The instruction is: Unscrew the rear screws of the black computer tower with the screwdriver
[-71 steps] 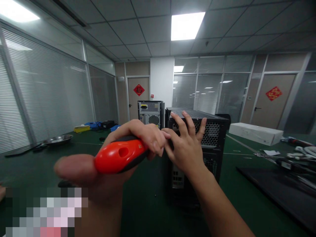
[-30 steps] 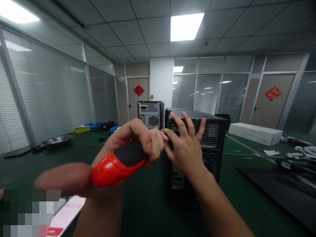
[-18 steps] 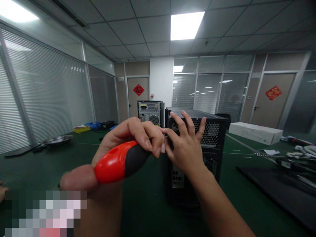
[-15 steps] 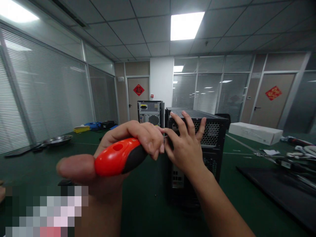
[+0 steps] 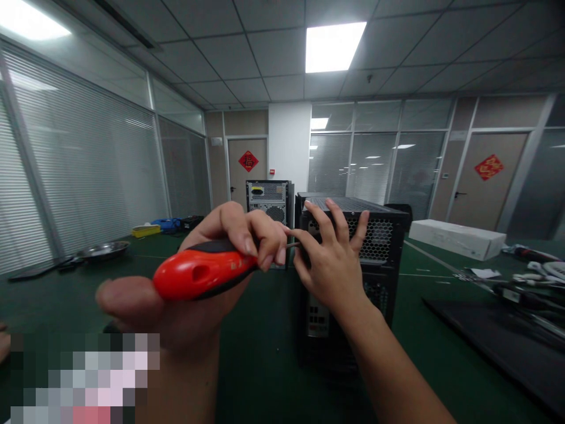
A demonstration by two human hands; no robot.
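My left hand [image 5: 236, 235] is closed around a screwdriver [image 5: 198, 272] with a red and black handle, its thumb against the rounded butt end. The thin metal shaft points right, towards the rear of a black computer case [image 5: 380, 238]. My right hand [image 5: 333, 268] lies on that case with its fingers spread, several fingertips at the top edge beside the honeycomb grille. The shaft runs between its thumb and index finger; whether they press on it is hard to see. The screwdriver's tip is hidden behind this hand.
Behind my left hand stands a second computer case [image 5: 270, 197]. A metal bowl [image 5: 103, 251] and a yellow box [image 5: 145, 231] are at the left. To the right are a long white box [image 5: 457, 237], a black mat [image 5: 489, 347] and cables on the green table.
The screwdriver handle has turned in my left hand, and its hole faces another way. My left fingers have shifted up and left, showing more shaft. My right hand has stayed in place.
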